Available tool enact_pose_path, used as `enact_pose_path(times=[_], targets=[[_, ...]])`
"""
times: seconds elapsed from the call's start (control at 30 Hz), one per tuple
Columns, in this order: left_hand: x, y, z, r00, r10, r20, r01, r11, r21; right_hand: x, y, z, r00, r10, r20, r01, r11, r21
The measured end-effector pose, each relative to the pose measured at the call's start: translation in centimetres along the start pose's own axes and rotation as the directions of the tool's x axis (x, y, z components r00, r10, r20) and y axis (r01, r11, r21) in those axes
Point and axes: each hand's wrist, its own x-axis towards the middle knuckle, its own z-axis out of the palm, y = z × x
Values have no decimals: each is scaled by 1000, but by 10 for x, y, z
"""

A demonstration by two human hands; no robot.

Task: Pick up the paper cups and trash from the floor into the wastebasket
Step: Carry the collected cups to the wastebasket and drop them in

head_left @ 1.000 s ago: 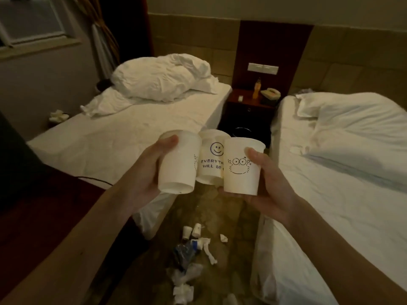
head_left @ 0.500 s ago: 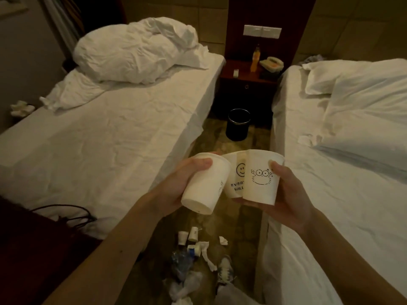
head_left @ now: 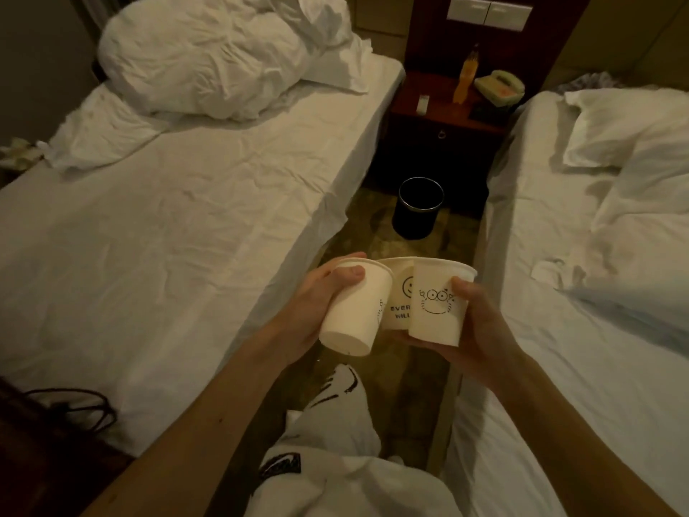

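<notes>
Left hand (head_left: 320, 304) curls round a tilted paper cup (head_left: 354, 311); right hand (head_left: 481, 330) grips a cup with a drawn face (head_left: 438, 304). A third cup (head_left: 400, 296) sits between them, half hidden, its lettering cut off; which hand carries it cannot be told. Beyond the hands, the black wastebasket (head_left: 419, 208) stands on the floor (head_left: 458, 233) before a nightstand (head_left: 443, 117) bearing a bottle (head_left: 464, 78) and telephone (head_left: 499, 85). A left bed (head_left: 186, 236) and right bed (head_left: 559, 330) flank the hands. White clothing (head_left: 335, 423) hides the floor beneath them.
</notes>
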Motion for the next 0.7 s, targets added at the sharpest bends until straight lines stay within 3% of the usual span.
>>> enact_pose_path(times=[0.1, 0.3, 0.7], targets=[[56, 12, -10, 1000, -11, 18, 12, 1000, -26, 37, -28, -12, 1000, -1, -31, 2, 1000, 13], [183, 39, -32, 988, -73, 138, 90, 989, -119, 119, -88, -40, 966, 45, -255, -38, 999, 32], [336, 103, -85, 987, -138, 85, 156, 951, -266, 290, -177, -39, 925, 187, -331, -172, 982, 74]])
